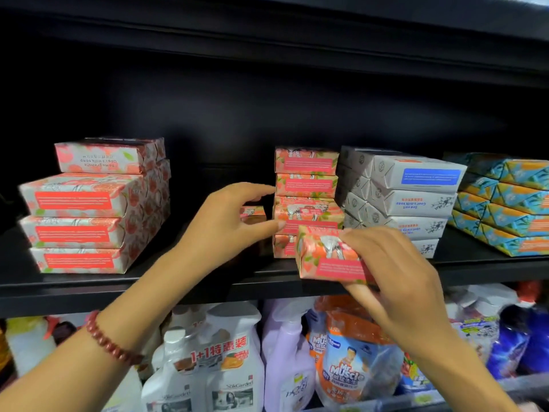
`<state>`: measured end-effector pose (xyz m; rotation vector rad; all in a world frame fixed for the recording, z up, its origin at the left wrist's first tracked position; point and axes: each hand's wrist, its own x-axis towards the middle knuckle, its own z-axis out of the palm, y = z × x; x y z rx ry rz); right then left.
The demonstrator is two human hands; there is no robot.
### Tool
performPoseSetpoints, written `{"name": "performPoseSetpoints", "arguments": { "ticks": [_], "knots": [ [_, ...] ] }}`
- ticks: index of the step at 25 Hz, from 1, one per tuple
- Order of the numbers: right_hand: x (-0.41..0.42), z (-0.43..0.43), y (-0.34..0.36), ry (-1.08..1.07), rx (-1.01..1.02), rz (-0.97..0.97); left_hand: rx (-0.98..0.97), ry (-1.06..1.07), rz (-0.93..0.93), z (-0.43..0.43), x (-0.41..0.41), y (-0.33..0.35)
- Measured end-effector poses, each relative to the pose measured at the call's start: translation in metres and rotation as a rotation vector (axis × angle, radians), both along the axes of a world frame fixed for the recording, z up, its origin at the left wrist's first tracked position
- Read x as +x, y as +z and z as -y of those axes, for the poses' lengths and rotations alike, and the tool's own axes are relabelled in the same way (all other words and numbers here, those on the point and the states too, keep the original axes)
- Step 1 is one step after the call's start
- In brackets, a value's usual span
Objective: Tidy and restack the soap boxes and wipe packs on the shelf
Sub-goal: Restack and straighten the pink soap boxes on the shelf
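On the black shelf [118, 288], pink soap boxes stand in a left stack [86, 221] and a narrower middle stack [306, 173]; one box in the middle stack [309, 214] lies askew. My left hand [231, 215] reaches to that stack's left side, index finger and thumb spread, tips touching the box ends. My right hand [395, 272] grips a loose pink soap box [326, 258] in front of the stack's base, fingers over its top, thumb under it. Another small pink box [253, 212] shows behind my left hand.
White soap boxes [416, 197] are stacked right of the middle stack, with blue-and-orange boxes [511, 203] further right. A dark gap lies between the two pink stacks. Spray bottles and refill pouches [350, 361] fill the shelf below.
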<state>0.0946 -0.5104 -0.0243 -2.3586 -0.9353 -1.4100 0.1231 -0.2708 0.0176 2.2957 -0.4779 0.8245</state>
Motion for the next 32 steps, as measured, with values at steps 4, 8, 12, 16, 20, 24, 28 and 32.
{"name": "performPoseSetpoints", "arguments": {
  "ticks": [4, 8, 12, 16, 20, 24, 28, 32],
  "knots": [
    [-0.006, 0.012, -0.014, 0.011, 0.051, -0.072, 0.193, 0.005, -0.080, 0.023, 0.021, 0.007],
    [-0.007, 0.018, -0.016, -0.012, 0.095, -0.100, 0.155, 0.055, -0.079, 0.027, 0.025, -0.005],
    [-0.007, 0.020, -0.015, -0.016, 0.104, -0.081, 0.094, 0.031, -0.088, 0.027, 0.021, -0.002],
    [-0.007, 0.017, -0.012, 0.014, 0.092, -0.073, -0.030, -0.007, -0.103, 0.019, 0.014, -0.003],
    [-0.003, 0.006, -0.006, 0.040, 0.082, -0.033, -0.105, 0.033, -0.026, -0.006, -0.001, -0.005],
    [0.003, -0.013, -0.003, 0.073, 0.061, 0.011, -0.106, 0.109, 0.012, -0.035, -0.010, -0.009],
    [0.006, -0.026, -0.004, 0.123, 0.067, 0.017, -0.124, 0.207, 0.030, -0.047, -0.006, -0.013],
    [0.009, -0.030, -0.005, 0.139, 0.051, 0.006, -0.165, 0.223, 0.023, -0.054, 0.013, -0.007]
  ]
}}
